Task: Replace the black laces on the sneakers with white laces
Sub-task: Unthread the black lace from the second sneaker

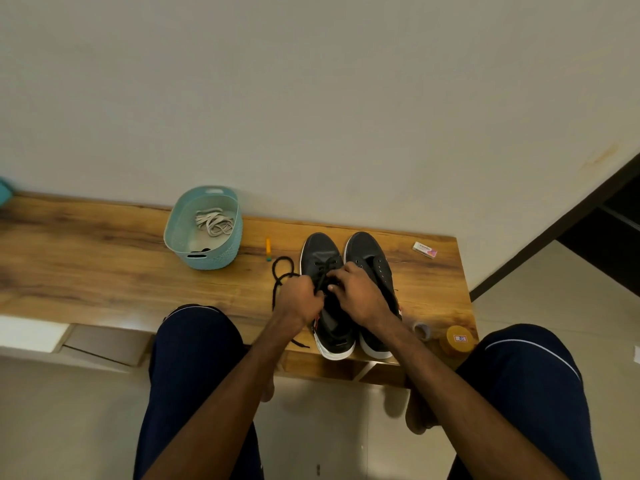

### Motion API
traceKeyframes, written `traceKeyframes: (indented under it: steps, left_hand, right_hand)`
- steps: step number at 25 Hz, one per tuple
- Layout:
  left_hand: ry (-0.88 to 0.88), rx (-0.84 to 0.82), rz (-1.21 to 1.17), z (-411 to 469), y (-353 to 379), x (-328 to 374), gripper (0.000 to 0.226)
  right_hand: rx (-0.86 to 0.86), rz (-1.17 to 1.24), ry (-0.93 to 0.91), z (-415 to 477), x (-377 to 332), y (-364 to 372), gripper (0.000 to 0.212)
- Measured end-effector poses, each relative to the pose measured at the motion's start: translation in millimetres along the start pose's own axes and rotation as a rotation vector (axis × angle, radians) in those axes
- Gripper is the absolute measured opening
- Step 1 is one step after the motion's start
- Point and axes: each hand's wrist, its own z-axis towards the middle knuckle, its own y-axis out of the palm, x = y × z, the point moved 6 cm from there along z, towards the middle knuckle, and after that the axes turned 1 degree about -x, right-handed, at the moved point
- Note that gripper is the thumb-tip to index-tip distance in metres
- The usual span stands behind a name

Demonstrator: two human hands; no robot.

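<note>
Midway through unlacing: left hand (300, 299) curled round the black lace (274, 296), its freed length looped on the table (104, 265); right hand (360, 296) pinching the same lace at the eyelets of the sneaker (320, 252) nearer the teal basket (221, 261). Other sneaker (372, 254) already bare. White laces (213, 221) in that basket, none threaded yet.

You wear dark navy trousers (194, 358) of smooth, plain cloth. A thin white line of piping (533, 351) curves over each knee, short on the left leg and longer on the right. Your forearms are bare from the lower edge of the view up to the left hand (301, 299) and right hand (360, 296). Under the near edge of the bench your bare toes (419, 419) show dimly.
</note>
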Motion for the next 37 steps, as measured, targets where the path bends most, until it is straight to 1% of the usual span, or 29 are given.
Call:
traceKeyframes:
  steps: [3, 4, 5, 6, 7, 9, 10, 11, 12, 14, 15, 16, 18, 20, 22, 23, 25, 27, 29, 30, 31, 32, 33, 34, 36, 37]
  left_hand:
    - [0.001, 0.023, -0.024, 2, -1, -1, 0.038]
    - [0.005, 0.030, -0.025, 0, -1, -1, 0.036]
    - [0.005, 0.034, -0.024, -1, 0, -1, 0.030]
    - [-0.001, 0.036, -0.029, -3, 0, -1, 0.023]
    - [-0.022, 0.043, -0.046, -4, 0, -3, 0.018]
    - [-0.079, 0.052, -0.095, -5, 3, -8, 0.017]
    - [-0.097, 0.052, -0.114, -4, 5, -11, 0.019]
    - [-0.108, 0.049, -0.131, -3, 8, -12, 0.021]
    - [-0.115, 0.044, -0.144, -2, 10, -13, 0.022]
    - [-0.116, 0.043, -0.140, -2, 12, -13, 0.025]
    - [-0.111, 0.050, -0.125, -2, 11, -12, 0.025]
    - [-0.107, 0.055, -0.109, -1, 11, -11, 0.025]
    - [-0.090, 0.056, -0.072, -1, 13, -9, 0.027]
    - [-0.081, 0.044, -0.043, -1, 17, -8, 0.032]
    - [-0.071, 0.025, 0.011, -3, 22, -8, 0.037]
    - [-0.060, 0.019, 0.050, -3, 25, -7, 0.038]
    - [-0.046, 0.002, 0.097, -4, 31, -4, 0.039]
    - [-0.042, -0.030, 0.123, -5, 37, -2, 0.045]
    - [-0.048, -0.052, 0.148, -7, 41, -1, 0.054]
    - [-0.050, -0.056, 0.158, -8, 43, 0, 0.057]
    - [-0.052, -0.057, 0.163, -9, 43, 0, 0.058]
    - [-0.055, -0.053, 0.168, -9, 43, -1, 0.059]
    - [-0.060, -0.050, 0.180, -8, 43, -2, 0.059]
    - [-0.065, -0.045, 0.200, -8, 43, -3, 0.060]
    - [-0.070, -0.034, 0.250, -8, 44, -4, 0.060]
    - [-0.069, -0.026, 0.273, -9, 43, -2, 0.060]
  right_hand:
    - [0.020, -0.078, 0.019, -1, 0, 6, 0.028]
    - [0.011, -0.078, 0.016, 0, 0, 9, 0.024]
    - [0.006, -0.024, 0.029, 1, 3, 11, 0.020]
    - [0.022, 0.079, 0.058, 2, 6, 10, 0.016]
    - [0.031, 0.269, 0.109, 2, 8, 5, 0.015]
    - [0.029, 0.727, 0.240, -1, 14, -9, 0.023]
    - [0.025, 0.869, 0.291, -3, 16, -15, 0.028]
    - [0.022, 0.882, 0.300, -4, 17, -21, 0.029]
    - [0.029, 0.704, 0.272, -3, 20, -26, 0.027]
    - [0.027, 0.167, 0.157, 0, 17, -25, 0.014]
    - [-0.001, -0.011, 0.094, 1, 11, -20, 0.009]
    - [-0.019, -0.094, 0.054, 2, 7, -15, 0.015]
    - [-0.033, -0.134, 0.040, 0, -4, -11, 0.026]
    - [-0.014, -0.258, 0.000, -2, -12, -11, 0.030]
    - [0.036, -0.398, -0.027, -4, -15, -12, 0.024]
    - [0.053, -0.412, -0.024, -4, -16, -13, 0.019]
    - [0.069, -0.332, -0.003, -4, -13, -15, 0.016]
    - [0.027, -0.235, -0.011, -6, -14, -13, 0.020]
    - [-0.014, -0.343, -0.055, -9, -15, -8, 0.028]
    - [-0.005, -0.413, -0.081, -9, -15, -5, 0.024]
    - [0.027, -0.427, -0.088, -8, -15, -6, 0.016]
    - [0.086, -0.339, -0.071, -6, -15, -11, 0.009]
    - [0.145, -0.141, -0.012, -5, -12, -18, 0.007]
    - [0.184, 0.165, 0.085, -4, -6, -27, 0.010]
    - [0.221, 0.888, 0.260, -5, 10, -53, 0.017]
    - [0.236, 1.146, 0.302, -7, 18, -68, 0.021]
